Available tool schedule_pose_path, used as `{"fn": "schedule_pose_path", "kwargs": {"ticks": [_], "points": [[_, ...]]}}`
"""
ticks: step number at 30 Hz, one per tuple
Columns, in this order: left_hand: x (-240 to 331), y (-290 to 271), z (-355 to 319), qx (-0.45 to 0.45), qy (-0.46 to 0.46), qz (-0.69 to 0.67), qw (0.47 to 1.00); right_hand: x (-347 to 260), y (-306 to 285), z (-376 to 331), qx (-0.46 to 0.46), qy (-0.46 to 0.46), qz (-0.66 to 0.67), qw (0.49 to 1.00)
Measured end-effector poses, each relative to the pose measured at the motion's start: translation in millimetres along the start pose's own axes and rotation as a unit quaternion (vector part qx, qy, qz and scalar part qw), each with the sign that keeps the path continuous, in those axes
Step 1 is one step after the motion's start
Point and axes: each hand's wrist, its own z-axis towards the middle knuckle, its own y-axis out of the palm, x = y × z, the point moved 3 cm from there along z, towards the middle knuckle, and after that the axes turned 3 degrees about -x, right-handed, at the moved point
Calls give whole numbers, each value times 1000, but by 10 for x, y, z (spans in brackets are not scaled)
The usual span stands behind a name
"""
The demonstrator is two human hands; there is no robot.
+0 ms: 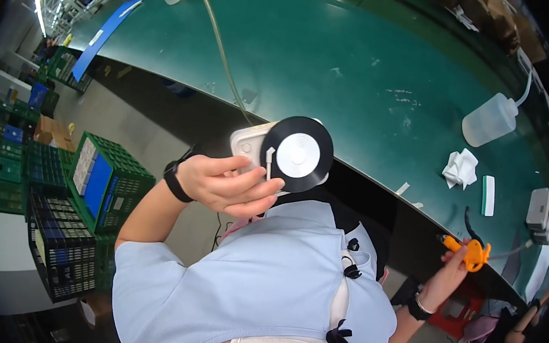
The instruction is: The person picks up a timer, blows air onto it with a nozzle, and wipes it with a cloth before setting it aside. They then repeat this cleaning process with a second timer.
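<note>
One turntable is partly behind the left hand, apparently touching.

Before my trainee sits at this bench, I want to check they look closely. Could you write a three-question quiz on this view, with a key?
1. Which hand grips the orange tool?
2. True or false: the record-like disc has a black centre.
3. Which of these lies nearest the crumpled white wad on the table?
a) blue panel
b) green-edged white piece
c) black crate

Key:
1. The right hand.
2. False; the centre is white, ringed by black.
3. b
</note>
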Motion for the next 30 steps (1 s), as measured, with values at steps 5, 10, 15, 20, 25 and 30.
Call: {"fn": "schedule_pose_path", "kwargs": {"ticks": [5, 10, 15, 20, 25, 30], "points": [[-22, 170, 225, 68, -29, -65, 995, 557, 203, -82, 25, 46, 45, 998], [-67, 285, 365, 122, -22, -51, 991, 688, 465, -255, 16, 47, 148, 988], [-129, 343, 477, 154, -39, -93, 983, 571, 519, -356, -236, 189, 68, 951], [-373, 435, 578, 182, -256, -286, 905, 61, 706, -409, -463, 124, -30, 877], [-683, 767, 857, 310, -514, -663, 447, -545, 950, -269, -465, 34, -14, 885], [-701, 1107, 1210, 276, -456, -807, 255, -964, 1372, -212, -411, 29, 174, 895]]}}
